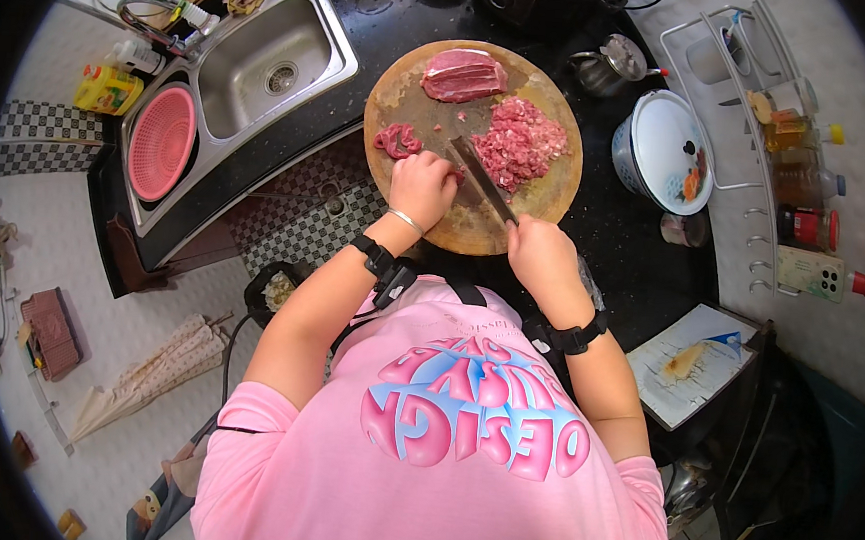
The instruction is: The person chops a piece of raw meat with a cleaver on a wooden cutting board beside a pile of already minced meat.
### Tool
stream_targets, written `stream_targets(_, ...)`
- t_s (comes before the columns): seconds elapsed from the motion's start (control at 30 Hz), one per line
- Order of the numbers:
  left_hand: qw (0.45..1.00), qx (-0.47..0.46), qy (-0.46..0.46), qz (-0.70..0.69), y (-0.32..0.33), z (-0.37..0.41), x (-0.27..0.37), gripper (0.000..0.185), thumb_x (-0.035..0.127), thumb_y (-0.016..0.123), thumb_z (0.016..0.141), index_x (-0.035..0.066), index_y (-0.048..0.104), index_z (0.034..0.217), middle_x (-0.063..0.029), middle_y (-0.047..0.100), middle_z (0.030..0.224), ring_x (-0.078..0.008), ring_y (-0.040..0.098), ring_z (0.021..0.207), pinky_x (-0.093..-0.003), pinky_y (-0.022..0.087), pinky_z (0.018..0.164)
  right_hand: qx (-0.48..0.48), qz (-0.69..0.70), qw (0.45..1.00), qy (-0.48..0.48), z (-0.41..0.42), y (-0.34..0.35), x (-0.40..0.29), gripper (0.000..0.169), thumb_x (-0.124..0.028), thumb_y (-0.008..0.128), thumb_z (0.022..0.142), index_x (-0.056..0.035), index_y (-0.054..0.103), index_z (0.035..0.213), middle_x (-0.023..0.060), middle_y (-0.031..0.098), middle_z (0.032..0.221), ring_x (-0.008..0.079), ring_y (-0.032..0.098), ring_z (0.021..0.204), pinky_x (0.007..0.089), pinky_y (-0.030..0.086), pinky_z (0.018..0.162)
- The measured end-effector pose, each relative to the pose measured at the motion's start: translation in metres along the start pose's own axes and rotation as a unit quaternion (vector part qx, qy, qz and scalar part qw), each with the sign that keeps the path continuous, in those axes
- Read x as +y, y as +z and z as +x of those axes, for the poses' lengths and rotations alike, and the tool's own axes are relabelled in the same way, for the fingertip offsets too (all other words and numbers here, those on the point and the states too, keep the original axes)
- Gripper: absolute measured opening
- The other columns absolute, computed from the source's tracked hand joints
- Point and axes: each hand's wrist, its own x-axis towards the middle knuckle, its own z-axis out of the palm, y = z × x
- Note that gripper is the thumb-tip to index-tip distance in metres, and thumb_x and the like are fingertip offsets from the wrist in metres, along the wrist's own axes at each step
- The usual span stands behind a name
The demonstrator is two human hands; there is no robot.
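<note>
A round wooden chopping board (472, 235) lies on the black counter before me. My right hand (546, 259) grips the handle of a kitchen knife (486, 182), its blade angled up and left over the board. Left of the blade, my left hand (421, 190) presses its curled fingers on a small piece of raw meat (459, 174), mostly hidden beneath them. Thin meat strips (398, 140) lie just beyond that hand. A heap of chopped meat (520, 142) covers the board's right side. At the far edge rests a larger chunk of raw meat (464, 76).
To the left is a steel sink (266, 70) with a faucet (150, 6) and a pink plastic colander (161, 142). A lidded enamel pot (666, 151) and a steel pitcher (612, 66) stand to the right. A wall rack (751, 119) holds several bottles.
</note>
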Motion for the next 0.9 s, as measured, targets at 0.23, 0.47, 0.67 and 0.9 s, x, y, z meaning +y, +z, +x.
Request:
stream_targets(0.23, 0.999, -0.006, 0.035, 0.01, 0.003, -0.004, 0.0, 0.01, 0.014, 0.069, 0.074, 0.008, 0.071, 0.082, -0.0072, 0.063, 0.085, -0.0289, 0.06, 0.085, -0.0423, 0.046, 0.079, -0.022, -0.007, 1.0, -0.021, -0.009, 0.009, -0.008, 0.023, -0.017, 0.054, 0.093, -0.0005, 0.064, 0.081, 0.0226, 0.067, 0.073, 0.0403, 0.068, 0.069, 0.0488, 0.055, 0.063)
stream_targets(0.47, 0.999, -0.003, 0.048, 0.013, 0.006, -0.01, -0.001, 0.009, 0.013, 0.069, 0.071, 0.007, 0.069, 0.078, -0.0081, 0.063, 0.083, -0.0286, 0.059, 0.083, -0.0422, 0.045, 0.077, -0.042, 0.0, 0.998, -0.041, 0.011, 0.027, -0.023, 0.018, -0.011, 0.051, 0.092, 0.0006, 0.061, 0.082, 0.0233, 0.067, 0.073, 0.0406, 0.068, 0.069, 0.0488, 0.055, 0.063)
stream_targets(0.67, 0.998, -0.009, 0.052, 0.042, 0.001, -0.009, -0.001, 0.008, 0.016, 0.068, 0.075, 0.009, 0.069, 0.079, -0.0074, 0.062, 0.082, -0.0282, 0.059, 0.082, -0.0421, 0.045, 0.076, 0.01, 0.002, 0.998, -0.061, 0.037, 0.039, -0.025, 0.017, -0.011, 0.052, 0.091, -0.0007, 0.062, 0.082, 0.0231, 0.068, 0.074, 0.04, 0.069, 0.069, 0.0489, 0.055, 0.062)
stream_targets(0.9, 0.999, 0.001, 0.038, 0.034, 0.005, -0.008, 0.004, 0.007, 0.018, 0.067, 0.078, 0.011, 0.068, 0.08, -0.0063, 0.062, 0.082, -0.0275, 0.059, 0.082, -0.0415, 0.044, 0.076, 0.018, 0.011, 1.0, 0.01, 0.03, 0.015, -0.008, 0.025, -0.021, 0.052, 0.096, -0.0014, 0.063, 0.085, 0.0232, 0.067, 0.074, 0.0428, 0.067, 0.07, 0.0517, 0.054, 0.064)
